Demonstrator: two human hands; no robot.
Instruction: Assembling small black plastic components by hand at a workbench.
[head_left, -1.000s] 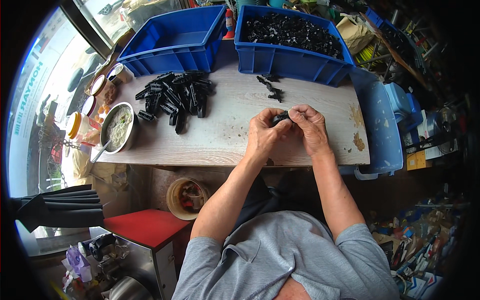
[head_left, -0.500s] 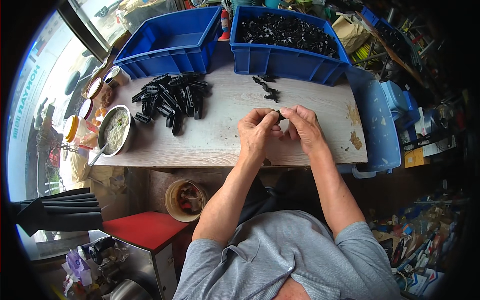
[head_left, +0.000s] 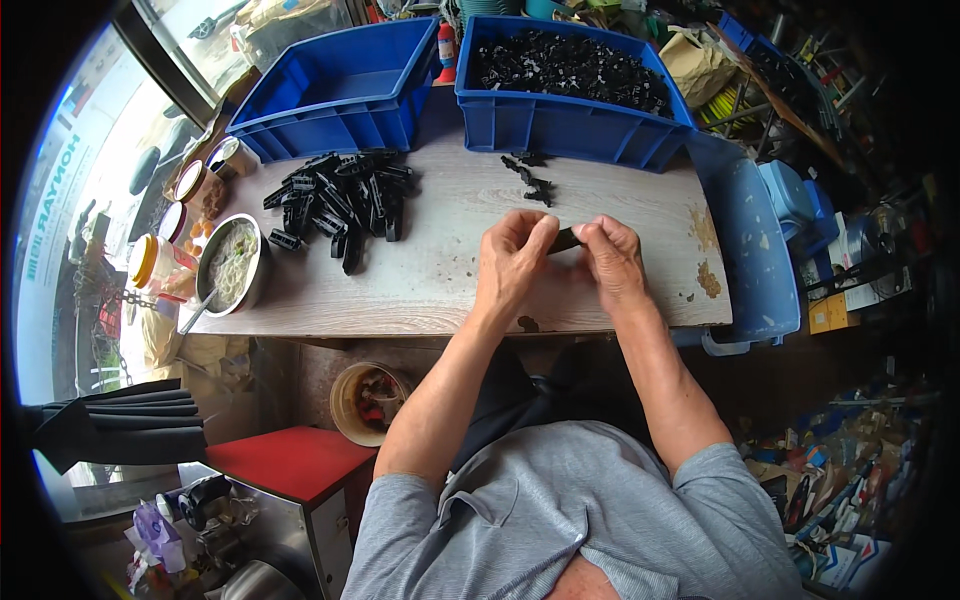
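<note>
Over the counter (head_left: 430,290), the black part (head_left: 566,240) is held with its long axis from eight to two o'clock; the left hand (head_left: 512,258) pinches its eight-o'clock end in its fingers (head_left: 541,234), the right hand (head_left: 615,262) its two-o'clock end; neither is nearer.

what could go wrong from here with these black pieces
The black piece, pinched between the left hand and the right hand, could slip and drop onto the table.
The noodle bowl stands close beside the pile of black pieces, so a knock might spill food onto them.
The small loose parts in front of the filled blue bin might get brushed aside by a passing hand.
</note>
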